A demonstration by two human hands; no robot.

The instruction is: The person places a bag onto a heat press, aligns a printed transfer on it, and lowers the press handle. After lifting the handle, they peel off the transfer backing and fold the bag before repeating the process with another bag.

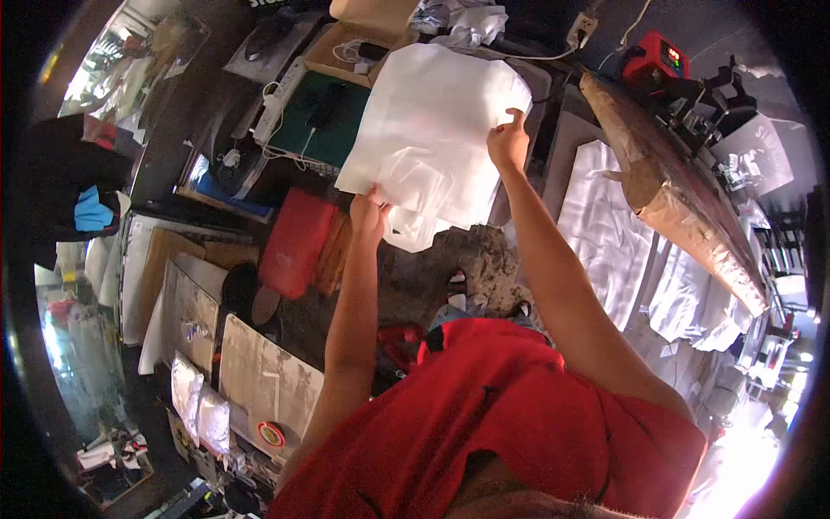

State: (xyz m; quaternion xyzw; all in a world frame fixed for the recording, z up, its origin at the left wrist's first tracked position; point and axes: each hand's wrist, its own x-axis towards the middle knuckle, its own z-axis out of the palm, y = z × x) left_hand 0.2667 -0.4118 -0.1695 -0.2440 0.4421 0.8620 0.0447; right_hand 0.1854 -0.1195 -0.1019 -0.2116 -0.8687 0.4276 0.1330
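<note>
A large white sheet (432, 121), thin and slightly see-through, is held up in front of me. Its lower edge is creased and uneven. My left hand (370, 214) pinches that lower edge near the left corner, the fingertips partly hidden by the sheet. Higher up, my right hand (508, 143) grips the right edge between thumb and fingers, with the index finger bent outward. Beneath or behind the sheet is a dark-framed surface, mostly covered by it.
Left of the sheet lie a green board (324, 117), a white power strip (271, 112) and an open cardboard box (354, 52). A red box (296, 242) sits lower left. At right are a paper-wrapped board (644, 186), shiny white sheets (605, 233) and a red device (659, 62).
</note>
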